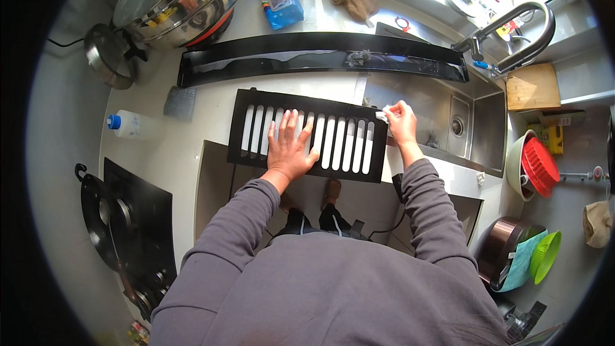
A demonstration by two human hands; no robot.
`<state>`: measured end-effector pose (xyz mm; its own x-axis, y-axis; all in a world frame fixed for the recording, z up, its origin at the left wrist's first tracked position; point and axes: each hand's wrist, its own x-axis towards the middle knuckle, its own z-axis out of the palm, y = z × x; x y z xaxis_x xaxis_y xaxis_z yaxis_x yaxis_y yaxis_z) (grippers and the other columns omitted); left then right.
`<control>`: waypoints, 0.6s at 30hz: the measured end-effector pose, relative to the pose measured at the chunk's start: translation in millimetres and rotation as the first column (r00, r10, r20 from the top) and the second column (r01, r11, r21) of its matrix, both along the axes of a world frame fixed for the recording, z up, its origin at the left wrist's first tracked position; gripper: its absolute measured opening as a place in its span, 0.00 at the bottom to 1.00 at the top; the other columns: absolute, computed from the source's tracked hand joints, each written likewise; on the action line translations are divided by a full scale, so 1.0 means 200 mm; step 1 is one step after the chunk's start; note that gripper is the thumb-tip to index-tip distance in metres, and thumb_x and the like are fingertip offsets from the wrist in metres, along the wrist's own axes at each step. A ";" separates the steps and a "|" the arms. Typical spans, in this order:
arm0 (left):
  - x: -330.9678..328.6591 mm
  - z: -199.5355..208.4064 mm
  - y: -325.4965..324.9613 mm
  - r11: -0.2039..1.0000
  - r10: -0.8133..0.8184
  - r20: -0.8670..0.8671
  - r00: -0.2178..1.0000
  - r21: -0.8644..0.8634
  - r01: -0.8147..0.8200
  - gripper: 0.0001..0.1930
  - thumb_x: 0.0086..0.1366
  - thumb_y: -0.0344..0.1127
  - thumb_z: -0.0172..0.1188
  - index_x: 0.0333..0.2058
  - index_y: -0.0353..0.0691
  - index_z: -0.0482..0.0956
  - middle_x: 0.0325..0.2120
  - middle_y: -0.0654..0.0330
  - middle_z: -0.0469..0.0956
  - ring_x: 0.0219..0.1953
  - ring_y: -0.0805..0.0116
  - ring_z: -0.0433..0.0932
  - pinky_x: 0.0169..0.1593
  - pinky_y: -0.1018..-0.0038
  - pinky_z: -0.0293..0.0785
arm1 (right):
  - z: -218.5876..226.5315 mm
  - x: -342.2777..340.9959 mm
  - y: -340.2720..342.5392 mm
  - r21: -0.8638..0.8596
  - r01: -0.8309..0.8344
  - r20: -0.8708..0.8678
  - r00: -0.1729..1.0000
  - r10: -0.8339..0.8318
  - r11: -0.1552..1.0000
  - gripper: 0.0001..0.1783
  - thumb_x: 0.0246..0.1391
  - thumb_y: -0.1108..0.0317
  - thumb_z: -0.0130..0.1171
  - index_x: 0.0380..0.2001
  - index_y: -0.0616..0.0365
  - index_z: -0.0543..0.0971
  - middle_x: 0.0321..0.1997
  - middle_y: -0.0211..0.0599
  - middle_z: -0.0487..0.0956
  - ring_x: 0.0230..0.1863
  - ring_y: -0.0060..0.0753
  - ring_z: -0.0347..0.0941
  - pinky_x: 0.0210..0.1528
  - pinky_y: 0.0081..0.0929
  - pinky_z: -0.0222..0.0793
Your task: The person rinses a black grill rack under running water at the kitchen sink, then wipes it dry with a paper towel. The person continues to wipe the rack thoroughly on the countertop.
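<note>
Fingers (396, 109) of right hand (403, 129) around a partly hidden white wad (382, 116).

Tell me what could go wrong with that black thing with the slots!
The black grille sticks out past the front edge of the counter, so it might tip and drop on the bare feet below if the left hand slips. The long black tray reaches over the sink, so a bump might knock it in.

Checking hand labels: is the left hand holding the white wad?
No: the left hand lies spread on the black slotted panel, while the right hand pinches the white wad.
</note>
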<state>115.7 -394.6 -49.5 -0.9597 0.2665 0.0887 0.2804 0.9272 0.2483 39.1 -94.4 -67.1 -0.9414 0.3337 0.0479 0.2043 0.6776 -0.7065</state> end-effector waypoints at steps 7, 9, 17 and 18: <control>0.01 0.00 0.00 1.000 -0.001 0.003 1.000 0.005 0.001 0.41 0.50 0.51 0.60 0.65 0.54 0.61 0.67 0.50 0.50 0.72 0.54 0.42 0.70 0.47 0.35 | 0.02 -0.04 -0.32 0.156 -0.273 -0.121 0.948 0.293 0.949 0.12 0.44 0.73 0.67 0.25 0.60 0.72 0.31 0.45 0.73 0.36 0.50 0.70 0.40 0.42 0.68; 0.00 0.00 0.00 1.000 0.000 0.007 1.000 0.000 0.000 0.41 0.51 0.51 0.60 0.65 0.54 0.60 0.67 0.50 0.50 0.72 0.54 0.42 0.70 0.48 0.35 | 0.04 -0.05 -0.37 0.158 -0.346 -0.112 0.924 0.365 0.925 0.12 0.44 0.71 0.68 0.25 0.59 0.72 0.31 0.46 0.73 0.38 0.51 0.70 0.40 0.42 0.68; 0.01 -0.01 -0.01 1.000 -0.003 -0.028 1.000 0.015 0.003 0.39 0.52 0.52 0.59 0.64 0.53 0.61 0.66 0.50 0.51 0.72 0.55 0.43 0.69 0.48 0.36 | 0.06 -0.03 -0.11 0.221 -0.210 -0.013 0.976 0.218 0.952 0.19 0.42 0.67 0.71 0.29 0.59 0.69 0.29 0.47 0.72 0.34 0.54 0.69 0.38 0.44 0.66; 0.01 -0.01 -0.01 1.000 -0.004 -0.026 1.000 0.013 0.004 0.40 0.52 0.52 0.59 0.64 0.54 0.61 0.66 0.50 0.51 0.72 0.55 0.43 0.69 0.48 0.36 | 0.05 -0.02 -0.14 0.162 -0.246 -0.011 0.968 0.251 0.956 0.20 0.42 0.66 0.71 0.31 0.57 0.69 0.34 0.46 0.72 0.40 0.53 0.68 0.43 0.43 0.66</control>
